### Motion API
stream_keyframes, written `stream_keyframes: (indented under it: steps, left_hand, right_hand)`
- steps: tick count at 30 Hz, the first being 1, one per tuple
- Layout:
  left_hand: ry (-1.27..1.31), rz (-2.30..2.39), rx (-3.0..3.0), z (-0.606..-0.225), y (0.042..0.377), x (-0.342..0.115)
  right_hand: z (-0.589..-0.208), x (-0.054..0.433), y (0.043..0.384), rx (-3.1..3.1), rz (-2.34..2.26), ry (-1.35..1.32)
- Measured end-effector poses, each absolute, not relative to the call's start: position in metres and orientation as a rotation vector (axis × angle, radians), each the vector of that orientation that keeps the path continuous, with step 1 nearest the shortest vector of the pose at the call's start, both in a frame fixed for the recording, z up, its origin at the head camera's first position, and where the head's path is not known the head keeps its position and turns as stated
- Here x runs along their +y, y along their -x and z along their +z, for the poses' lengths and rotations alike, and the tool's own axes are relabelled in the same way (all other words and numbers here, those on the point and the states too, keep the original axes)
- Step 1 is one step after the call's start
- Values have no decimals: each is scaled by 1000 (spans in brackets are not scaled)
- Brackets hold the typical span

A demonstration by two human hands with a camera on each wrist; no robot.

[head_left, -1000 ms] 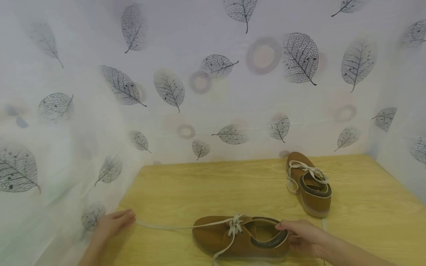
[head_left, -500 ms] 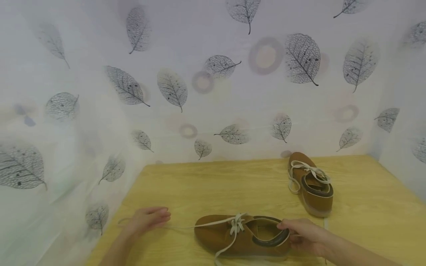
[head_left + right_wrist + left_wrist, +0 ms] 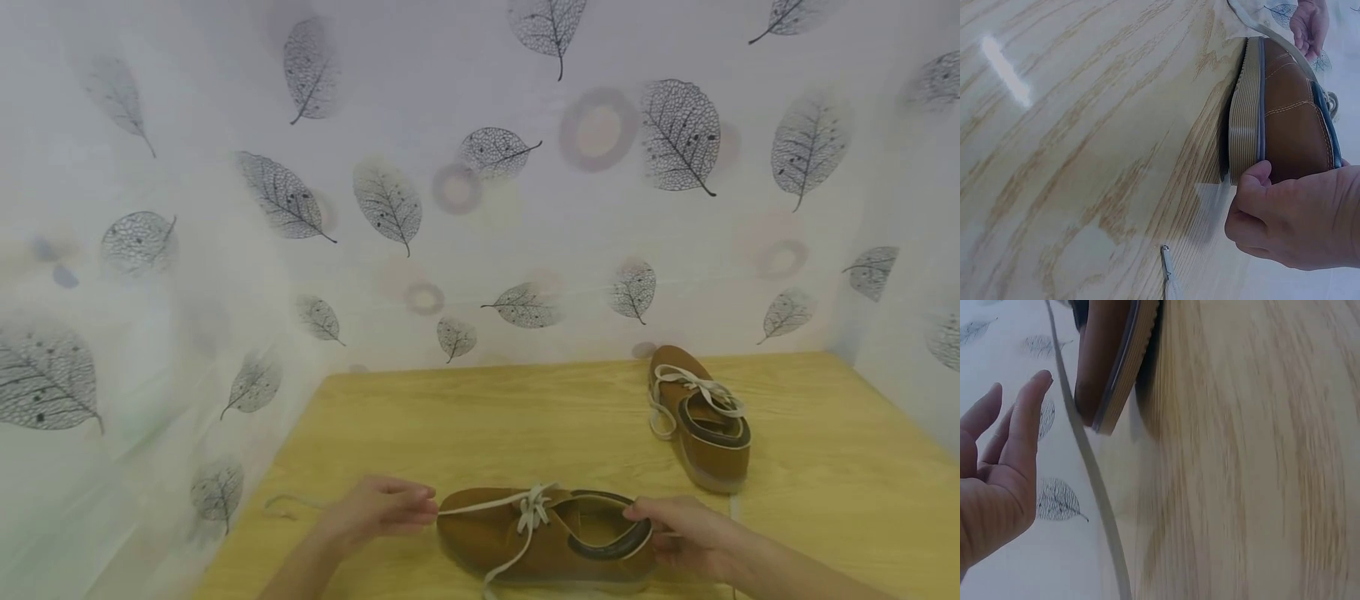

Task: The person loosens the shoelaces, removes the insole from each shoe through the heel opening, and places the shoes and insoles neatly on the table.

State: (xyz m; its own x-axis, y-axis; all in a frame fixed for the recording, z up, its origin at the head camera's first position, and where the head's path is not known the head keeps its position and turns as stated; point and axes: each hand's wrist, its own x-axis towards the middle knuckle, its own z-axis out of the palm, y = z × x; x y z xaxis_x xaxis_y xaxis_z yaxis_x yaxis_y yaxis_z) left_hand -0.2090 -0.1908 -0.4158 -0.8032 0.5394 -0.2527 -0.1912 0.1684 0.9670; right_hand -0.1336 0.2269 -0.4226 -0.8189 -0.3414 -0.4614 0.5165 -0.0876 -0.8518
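Note:
A brown lace-up shoe (image 3: 487, 546) stands on the wood-grain table, toe to the left. My right hand (image 3: 693, 533) grips its heel, thumb at the collar; in the right wrist view, curled fingers (image 3: 1250, 206) sit by the sole's edge. My left hand (image 3: 378, 510) hovers just off the toe, fingers loosely extended. In the left wrist view the pale shoelace (image 3: 1094, 469) runs past this left hand (image 3: 1007, 462), outside its fingers. From the knot (image 3: 534, 504), one lace end stretches left over the toe while the other hangs down the shoe's near side.
A second brown shoe (image 3: 712, 462), its lace tied in a bow, stands farther back on the right. A thin metal-tipped item (image 3: 1167, 265) lies on the table (image 3: 1085, 156) near my right hand. Leaf-patterned sheeting (image 3: 525, 233) encloses the table's back and sides.
My left hand has moved right, from the lace's far end to beside the toe. The lace end now lies loose on the table. My right hand stays on the heel.

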Motion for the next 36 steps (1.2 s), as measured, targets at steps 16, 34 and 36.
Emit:
stream_keyframes:
  steps: [16, 34, 36]
  left_hand:
    - [-416, 1554, 1845, -413, 190, -129]
    - [-444, 1404, 2146, -420, 173, -85]
    - [-469, 1357, 2259, -422, 168, -79]
  right_hand:
    - [-423, 229, 132, 1622, -1949, -162]
    - [-422, 228, 134, 1636, -1929, -183]
    - [-421, 227, 134, 1656, -1915, -188]
